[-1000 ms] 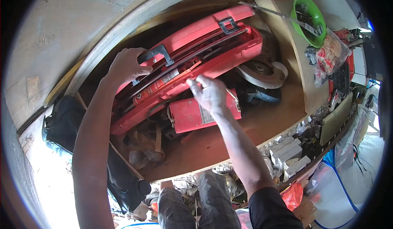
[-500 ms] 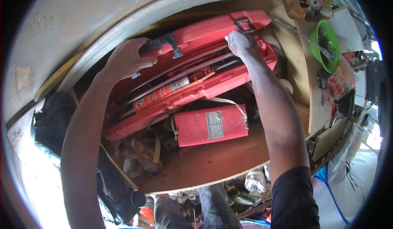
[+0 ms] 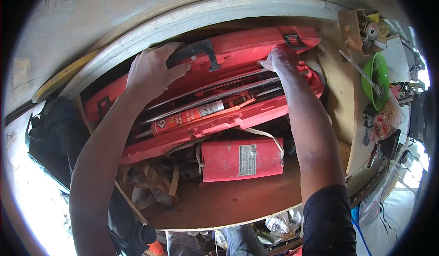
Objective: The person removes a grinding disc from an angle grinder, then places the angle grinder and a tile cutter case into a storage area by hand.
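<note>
right fingers point(image 3: 268, 64) moved up to red lid point(image 3: 249, 42), curled, hold unclear | left fingers point(image 3: 168, 50) part-open, clasping lid beside black handle point(image 3: 199, 48)

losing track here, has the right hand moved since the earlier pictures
Yes: a second ago it was by the red box; judged against that box, the right hand is now farther up, at the case lid.

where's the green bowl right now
In the head view, the green bowl is at the right, just below the wooden box of small items.
</note>
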Available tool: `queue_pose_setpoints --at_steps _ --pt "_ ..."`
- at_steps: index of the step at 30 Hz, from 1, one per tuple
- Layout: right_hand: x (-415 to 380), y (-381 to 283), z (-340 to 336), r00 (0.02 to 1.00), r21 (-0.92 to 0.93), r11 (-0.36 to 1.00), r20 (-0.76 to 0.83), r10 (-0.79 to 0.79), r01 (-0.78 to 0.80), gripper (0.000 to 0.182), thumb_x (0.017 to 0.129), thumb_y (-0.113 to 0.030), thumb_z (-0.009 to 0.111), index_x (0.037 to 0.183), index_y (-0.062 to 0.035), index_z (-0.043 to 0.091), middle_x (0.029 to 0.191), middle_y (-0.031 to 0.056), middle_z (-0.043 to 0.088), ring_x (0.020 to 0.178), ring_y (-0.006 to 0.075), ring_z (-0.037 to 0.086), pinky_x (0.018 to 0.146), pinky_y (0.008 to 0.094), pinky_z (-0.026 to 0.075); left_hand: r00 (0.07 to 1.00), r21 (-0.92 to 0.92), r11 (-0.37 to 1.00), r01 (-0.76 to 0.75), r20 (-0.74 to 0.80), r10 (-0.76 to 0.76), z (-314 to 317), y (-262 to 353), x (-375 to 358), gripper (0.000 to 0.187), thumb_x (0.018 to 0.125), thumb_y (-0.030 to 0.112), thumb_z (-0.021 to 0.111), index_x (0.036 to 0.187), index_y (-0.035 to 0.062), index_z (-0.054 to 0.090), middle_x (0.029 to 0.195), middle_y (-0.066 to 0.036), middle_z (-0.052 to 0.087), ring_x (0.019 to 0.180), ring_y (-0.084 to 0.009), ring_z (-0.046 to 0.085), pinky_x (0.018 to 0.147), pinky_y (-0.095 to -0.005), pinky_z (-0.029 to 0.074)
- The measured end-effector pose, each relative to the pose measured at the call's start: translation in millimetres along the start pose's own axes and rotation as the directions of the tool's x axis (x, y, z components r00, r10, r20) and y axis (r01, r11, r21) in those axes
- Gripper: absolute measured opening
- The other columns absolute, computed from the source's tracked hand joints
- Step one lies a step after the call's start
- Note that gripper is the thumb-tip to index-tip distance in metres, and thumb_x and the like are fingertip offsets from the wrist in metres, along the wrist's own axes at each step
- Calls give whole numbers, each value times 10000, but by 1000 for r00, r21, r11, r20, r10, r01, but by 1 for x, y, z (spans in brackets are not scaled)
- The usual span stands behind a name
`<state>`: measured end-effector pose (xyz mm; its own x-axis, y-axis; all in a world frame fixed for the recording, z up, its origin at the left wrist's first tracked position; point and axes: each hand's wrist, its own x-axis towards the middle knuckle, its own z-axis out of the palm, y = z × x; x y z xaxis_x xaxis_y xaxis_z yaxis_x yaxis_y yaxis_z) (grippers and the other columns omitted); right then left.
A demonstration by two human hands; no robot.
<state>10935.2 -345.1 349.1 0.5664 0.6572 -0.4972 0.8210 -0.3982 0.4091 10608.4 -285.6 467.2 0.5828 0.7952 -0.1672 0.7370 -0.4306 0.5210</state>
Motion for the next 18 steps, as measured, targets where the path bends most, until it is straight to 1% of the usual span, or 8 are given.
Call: queue_pose_setpoints --at_steps 4,6,7,9,11,12,15,18 --pt "-8 -9 -16 991 1 997 108 75 -75 452 897 -485 513 1203 -195 675 1304 98 623 1166 285 623 965 459 493 999 38 998 -41 -27 42 3 -6 0 378 820 287 746 1138 95 678 854 -82 729 696 -201 674 711 -339 513" --pt "10 -6 -10 982 30 997 174 -74 69 362 864 -306 578 1202 -209 666 1183 55 687 1046 239 681 826 333 551 999 33 999 -42 -15 42 3 -5 1 381 816 291 749 1134 94 680 852 -81 729 705 -204 674 718 -338 512" --pt "12 -5 -3 982 32 997 175 -75 70 362 864 -306 578 1202 -209 666 1183 55 687 1046 239 681 826 333 551 1000 0 1000 -7 2 7 2 -3 2 391 814 298 752 1138 92 680 837 -85 724 697 -206 673 709 -337 513" --pt "13 -7 7 992 88 989 -46 -114 117 278 841 -266 601 1089 -188 701 1125 86 702 993 248 696 783 354 560 999 -22 999 35 16 -35 1 -5 2 400 811 304 755 1141 90 680 823 -89 718 688 -207 672 699 -336 515" --pt "11 -12 14 954 137 975 -268 -136 177 203 818 -227 625 975 -167 737 1066 117 716 940 257 712 740 375 568 991 12 994 -110 -74 111 4 -9 4 419 821 311 747 1170 92 676 781 -91 704 579 -182 640 627 -337 512" --pt "10 -15 15 917 155 966 -374 -137 207 171 806 -207 637 919 -156 755 1036 132 723 914 262 720 718 385 572 991 18 994 -107 -75 108 2 -8 3 419 821 311 747 1170 92 676 781 -91 704 579 -182 640 627 -337 512" --pt "5 -21 7 968 194 976 -248 -45 95 130 788 -215 658 843 -151 757 966 151 729 870 301 721 697 425 567 999 -44 998 -39 -26 38 1 -5 2 456 826 312 740 1213 84 662 759 -97 696 533 -182 619 605 -343 511" --pt "-10 -19 3 955 264 960 -296 -10 92 192 812 -271 633 852 -128 756 903 160 727 837 331 716 710 434 562 997 -51 997 -54 -53 51 7 -11 2 491 828 324 733 1240 71 648 754 -115 694 569 -210 631 647 -355 517"
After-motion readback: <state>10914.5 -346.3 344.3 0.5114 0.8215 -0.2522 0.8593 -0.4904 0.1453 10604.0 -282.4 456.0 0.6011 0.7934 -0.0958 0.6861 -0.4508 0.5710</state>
